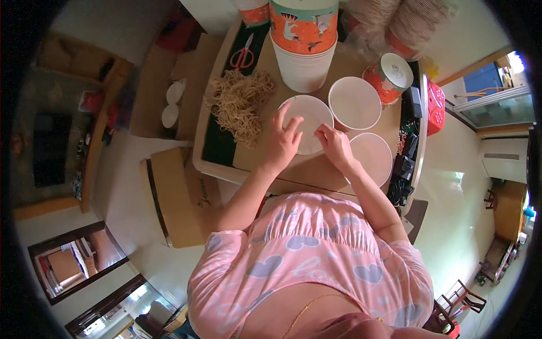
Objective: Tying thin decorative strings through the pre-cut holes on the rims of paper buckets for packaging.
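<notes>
A white paper bucket (312, 112) stands on the table right in front of me, its wide mouth up. My left hand (285, 141) is over its left rim, fingers apart and slightly curled. At the opposite rim my right hand (335, 146) pinches with thumb and fingertips; what lies between them is too small to make out. Two more white buckets stand to the right, a farther bucket (354, 103) and a nearer bucket (371, 161). Left of my hands lies a loose heap of tan twine (241, 107). Red-handled scissors (243, 56) rest beyond it.
A tall stack of paper buckets (302, 59) with an orange print rises at the back. An orange-printed bucket (389, 79) lies tilted at the back right. A red plastic basket (435, 107) and black boxes (404, 166) line the right edge. A cardboard box (189, 209) sits left below the table.
</notes>
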The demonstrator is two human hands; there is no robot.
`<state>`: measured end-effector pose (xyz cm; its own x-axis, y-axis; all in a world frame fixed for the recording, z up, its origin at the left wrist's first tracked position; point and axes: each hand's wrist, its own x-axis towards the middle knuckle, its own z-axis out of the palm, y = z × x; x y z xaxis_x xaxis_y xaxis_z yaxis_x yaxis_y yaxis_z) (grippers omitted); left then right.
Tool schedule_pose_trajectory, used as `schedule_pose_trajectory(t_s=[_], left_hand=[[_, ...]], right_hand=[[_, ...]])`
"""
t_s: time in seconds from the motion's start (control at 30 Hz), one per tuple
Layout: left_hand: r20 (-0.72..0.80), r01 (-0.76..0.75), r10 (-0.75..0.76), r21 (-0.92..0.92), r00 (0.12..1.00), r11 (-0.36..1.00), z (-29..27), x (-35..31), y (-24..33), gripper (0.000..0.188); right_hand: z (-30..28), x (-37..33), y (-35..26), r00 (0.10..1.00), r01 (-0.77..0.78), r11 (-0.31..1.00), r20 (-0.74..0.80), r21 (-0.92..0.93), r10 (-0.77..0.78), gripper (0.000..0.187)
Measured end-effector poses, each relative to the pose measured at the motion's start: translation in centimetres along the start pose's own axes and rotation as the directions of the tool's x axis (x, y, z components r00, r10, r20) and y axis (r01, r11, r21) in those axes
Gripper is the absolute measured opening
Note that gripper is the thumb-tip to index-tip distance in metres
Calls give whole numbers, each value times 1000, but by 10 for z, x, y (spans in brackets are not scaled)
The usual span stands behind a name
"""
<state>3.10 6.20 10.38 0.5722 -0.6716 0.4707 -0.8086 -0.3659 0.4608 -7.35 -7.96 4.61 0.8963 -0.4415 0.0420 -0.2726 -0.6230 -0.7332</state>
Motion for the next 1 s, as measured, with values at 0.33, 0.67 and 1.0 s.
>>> schedule_pose_trajectory(t_s=[0.33, 0.67, 1.0], left_hand=[[510, -136, 176, -116, 842, 984, 47, -25, -19, 5], [594, 650, -295, -568, 748, 505, 67, -30, -38, 9], [500, 201, 75, -475, 862, 857, 56, -36, -39, 9]], right_hand=[[1, 5, -2, 999, 6, 1000, -46, 0, -6, 11], [3, -4, -3, 993, -48, 988, 100, -146, 63, 11], [4, -2, 3, 999, 8, 999, 53, -46, -5, 9]])
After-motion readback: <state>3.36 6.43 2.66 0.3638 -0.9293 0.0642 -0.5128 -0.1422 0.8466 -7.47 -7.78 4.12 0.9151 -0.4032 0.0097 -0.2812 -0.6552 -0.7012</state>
